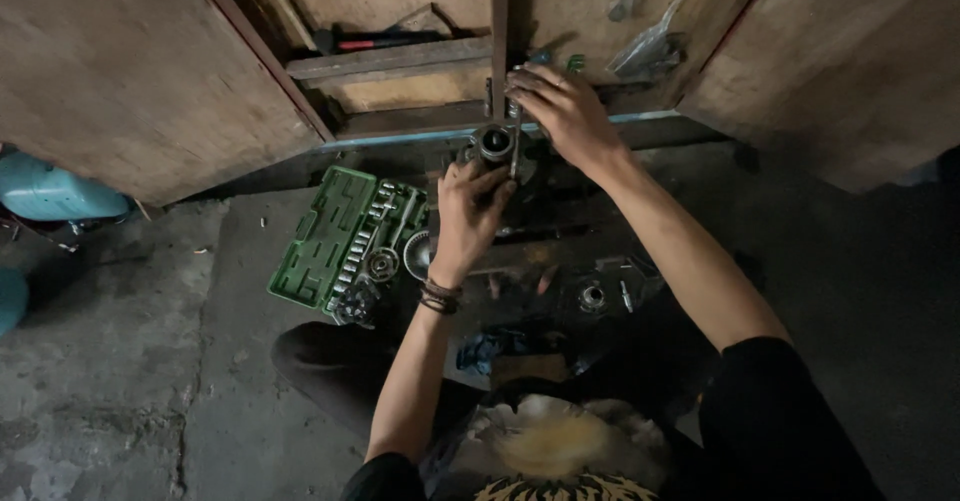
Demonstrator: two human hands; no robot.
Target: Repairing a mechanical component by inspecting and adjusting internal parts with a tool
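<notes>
Round metal part point(494, 143) up at far edge of floor, right against cabinet sill point(420, 136), bore facing up toward camera, so long axis roughly vertical. Left hand point(470, 206) just below it on near side, fingers curled around lower rim, gripping. Right hand point(565, 111) above and to right, palm down, fingers spread over thin upright bar point(514, 146) touching part's right flank; looks pressed on it, full closure hard to tell. Part between both hands, left hand nearer and underneath, right hand reaching over from far side. Both forearms converging from bottom of view, left almost straight up, right slanting in from lower right. Green socket case point(325, 236) open on floor left of left wrist, near but not touching, sockets in rows along its right edge. Gear point(418, 253) just beside case's right edge, close to left forearm. Small bearing-like piece point(591, 296) on dark floor under right forearm, well apart from part. Blue tank point(50, 191) at far left floor edge. Hammer point(385, 39) on cabinet shelf above.
</notes>
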